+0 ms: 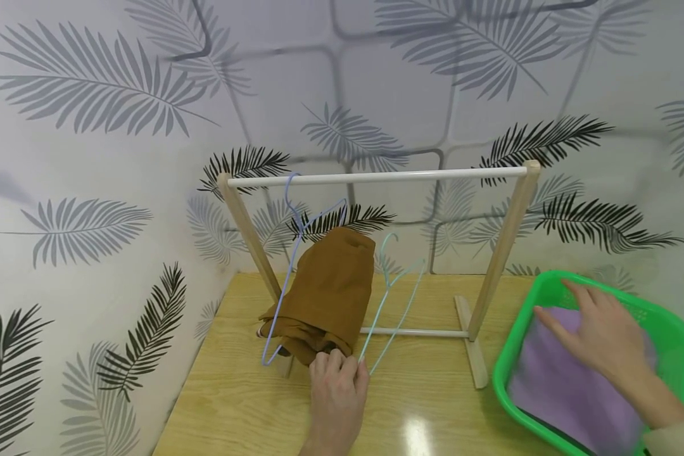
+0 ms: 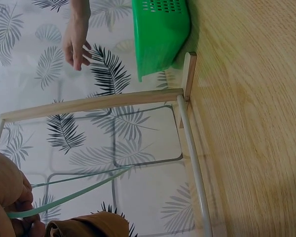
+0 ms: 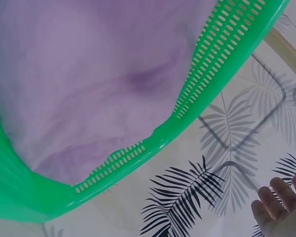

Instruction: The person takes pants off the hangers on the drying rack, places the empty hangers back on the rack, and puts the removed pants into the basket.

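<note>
My left hand [image 1: 337, 399] grips the lower end of a mint-green clothes hanger [image 1: 383, 304] in front of the rack; in the left wrist view its curled fingers [image 2: 27, 202] close on the hanger. Just beside it is a brown garment [image 1: 333, 285], draped by a lavender-blue hanger [image 1: 291, 272] whose hook sits on the rack's bar. Over a green basket [image 1: 510, 354] at the right, my right hand [image 1: 610, 335] is spread with extended fingers and holds nothing. Purple cloth [image 3: 98, 89] lies in the basket below that hand.
A small clothes rack with wooden side posts [image 1: 501, 253] and a white top bar [image 1: 410, 177] stands on the wood-grain table [image 1: 251, 405]. Behind it rises a wall [image 1: 387, 82] with a leaf pattern. A white lower rod [image 1: 422, 332] joins the posts near the tabletop.
</note>
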`<state>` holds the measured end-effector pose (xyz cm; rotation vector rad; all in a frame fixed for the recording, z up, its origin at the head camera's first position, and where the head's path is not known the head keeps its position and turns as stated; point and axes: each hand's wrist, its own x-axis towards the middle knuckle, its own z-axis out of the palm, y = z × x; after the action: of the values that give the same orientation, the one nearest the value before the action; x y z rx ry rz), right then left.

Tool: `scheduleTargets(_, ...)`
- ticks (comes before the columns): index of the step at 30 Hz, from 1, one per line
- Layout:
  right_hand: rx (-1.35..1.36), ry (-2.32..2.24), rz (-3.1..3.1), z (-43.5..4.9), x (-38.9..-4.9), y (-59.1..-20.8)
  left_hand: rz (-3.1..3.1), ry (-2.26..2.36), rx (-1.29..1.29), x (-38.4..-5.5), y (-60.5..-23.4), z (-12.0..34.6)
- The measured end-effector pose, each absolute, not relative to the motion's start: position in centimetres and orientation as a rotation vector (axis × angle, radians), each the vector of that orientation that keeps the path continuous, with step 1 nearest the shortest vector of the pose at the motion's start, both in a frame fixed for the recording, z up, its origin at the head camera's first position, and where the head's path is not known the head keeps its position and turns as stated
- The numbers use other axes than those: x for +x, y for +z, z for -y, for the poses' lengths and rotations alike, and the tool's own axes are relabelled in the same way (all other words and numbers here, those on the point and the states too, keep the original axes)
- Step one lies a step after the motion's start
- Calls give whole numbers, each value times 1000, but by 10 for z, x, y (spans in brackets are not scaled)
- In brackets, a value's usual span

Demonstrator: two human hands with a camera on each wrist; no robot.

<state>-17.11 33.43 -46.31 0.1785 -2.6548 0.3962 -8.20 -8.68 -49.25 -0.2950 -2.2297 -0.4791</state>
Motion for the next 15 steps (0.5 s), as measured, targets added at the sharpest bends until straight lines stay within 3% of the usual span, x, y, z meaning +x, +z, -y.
scheduleTargets(15,176,461,2371,-296,-200,-455,2242,-475,-292,-81,-494,87)
